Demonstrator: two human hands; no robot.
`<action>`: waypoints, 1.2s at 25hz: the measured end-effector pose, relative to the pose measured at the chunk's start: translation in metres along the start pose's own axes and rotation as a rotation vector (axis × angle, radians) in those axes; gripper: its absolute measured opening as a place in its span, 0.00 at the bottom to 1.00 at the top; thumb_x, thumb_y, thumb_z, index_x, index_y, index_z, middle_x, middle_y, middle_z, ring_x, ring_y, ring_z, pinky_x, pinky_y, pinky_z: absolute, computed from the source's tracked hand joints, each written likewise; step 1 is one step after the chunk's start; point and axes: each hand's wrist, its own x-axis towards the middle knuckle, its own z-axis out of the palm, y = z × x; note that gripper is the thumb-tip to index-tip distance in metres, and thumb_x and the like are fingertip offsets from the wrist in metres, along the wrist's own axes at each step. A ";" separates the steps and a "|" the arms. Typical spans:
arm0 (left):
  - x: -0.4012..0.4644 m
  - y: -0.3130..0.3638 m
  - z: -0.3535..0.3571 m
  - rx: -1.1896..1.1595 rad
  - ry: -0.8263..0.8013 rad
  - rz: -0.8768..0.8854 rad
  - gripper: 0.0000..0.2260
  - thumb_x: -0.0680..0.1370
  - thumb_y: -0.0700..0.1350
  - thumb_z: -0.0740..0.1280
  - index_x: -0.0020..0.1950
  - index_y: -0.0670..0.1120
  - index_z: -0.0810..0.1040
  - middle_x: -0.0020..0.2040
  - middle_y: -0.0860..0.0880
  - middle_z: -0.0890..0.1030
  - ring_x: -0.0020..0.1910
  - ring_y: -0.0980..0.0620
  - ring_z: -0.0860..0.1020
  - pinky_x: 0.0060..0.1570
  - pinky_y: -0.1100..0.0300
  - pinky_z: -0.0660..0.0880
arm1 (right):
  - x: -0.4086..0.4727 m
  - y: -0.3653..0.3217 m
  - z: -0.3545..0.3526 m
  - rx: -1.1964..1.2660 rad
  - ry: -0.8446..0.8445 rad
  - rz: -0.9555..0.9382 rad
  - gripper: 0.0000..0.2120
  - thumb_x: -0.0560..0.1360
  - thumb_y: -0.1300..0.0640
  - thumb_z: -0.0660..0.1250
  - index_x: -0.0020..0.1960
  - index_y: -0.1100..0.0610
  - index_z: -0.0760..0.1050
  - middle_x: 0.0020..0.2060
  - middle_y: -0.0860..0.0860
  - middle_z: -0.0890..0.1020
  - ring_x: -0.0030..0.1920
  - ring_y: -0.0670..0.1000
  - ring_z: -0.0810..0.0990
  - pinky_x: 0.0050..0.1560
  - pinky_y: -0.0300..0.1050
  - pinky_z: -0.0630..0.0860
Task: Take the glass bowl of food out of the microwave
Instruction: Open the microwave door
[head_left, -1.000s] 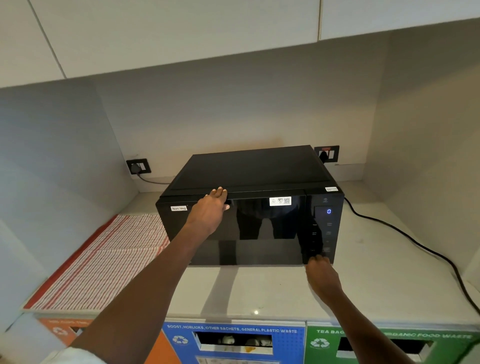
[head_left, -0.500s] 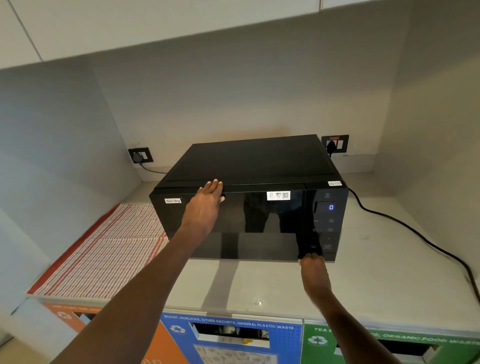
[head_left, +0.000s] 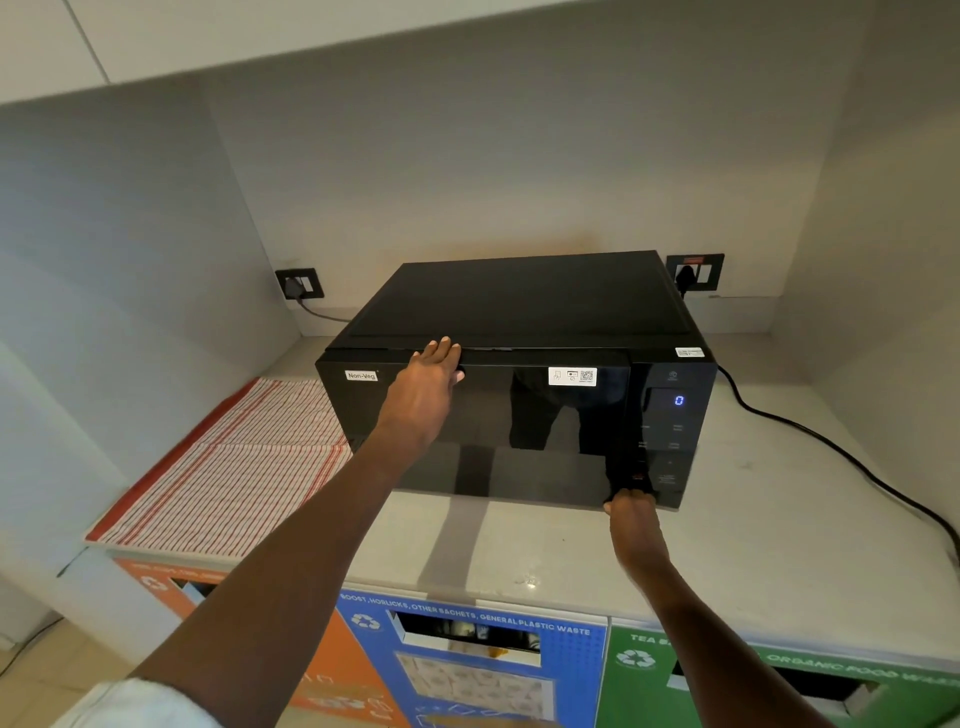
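A black microwave (head_left: 524, 317) stands on the pale counter (head_left: 779, 545) with its dark glass door closed. The display reads 0. My left hand (head_left: 423, 395) lies flat against the top edge of the door, fingers over the front lip of the microwave's top, holding nothing. My right hand (head_left: 631, 525) is at the lower right corner of the door, fingertips pressed on the bottom of the control panel. The glass bowl of food is hidden behind the dark door.
A red-and-white striped cloth (head_left: 234, 467) covers the counter left of the microwave. A black power cable (head_left: 831, 447) runs along the counter on the right to a wall socket (head_left: 695, 271). Waste bins with orange, blue (head_left: 467, 670) and green fronts stand below the counter edge.
My right hand has slid slightly left along the bottom of the control panel. The left hand stays on the door's top edge. The door remains closed.
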 end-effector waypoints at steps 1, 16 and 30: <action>-0.002 0.001 -0.001 0.004 0.000 -0.001 0.24 0.84 0.42 0.58 0.79 0.45 0.55 0.81 0.46 0.57 0.80 0.47 0.56 0.76 0.51 0.59 | 0.000 0.001 -0.002 -0.020 -0.030 -0.023 0.09 0.80 0.64 0.58 0.55 0.67 0.74 0.54 0.63 0.77 0.51 0.60 0.77 0.50 0.47 0.74; -0.034 0.002 -0.008 -0.084 -0.003 -0.053 0.29 0.81 0.43 0.64 0.79 0.47 0.56 0.80 0.46 0.59 0.79 0.43 0.58 0.74 0.43 0.61 | -0.046 -0.036 -0.065 0.193 0.008 -0.223 0.01 0.75 0.66 0.66 0.47 0.63 0.76 0.37 0.60 0.79 0.35 0.48 0.77 0.37 0.32 0.71; -0.079 -0.022 -0.025 -0.187 -0.078 0.030 0.26 0.84 0.55 0.49 0.80 0.46 0.52 0.82 0.46 0.52 0.81 0.44 0.50 0.75 0.44 0.58 | -0.133 -0.120 -0.123 0.406 0.102 -0.274 0.19 0.78 0.54 0.65 0.67 0.56 0.73 0.55 0.50 0.82 0.54 0.49 0.81 0.45 0.28 0.76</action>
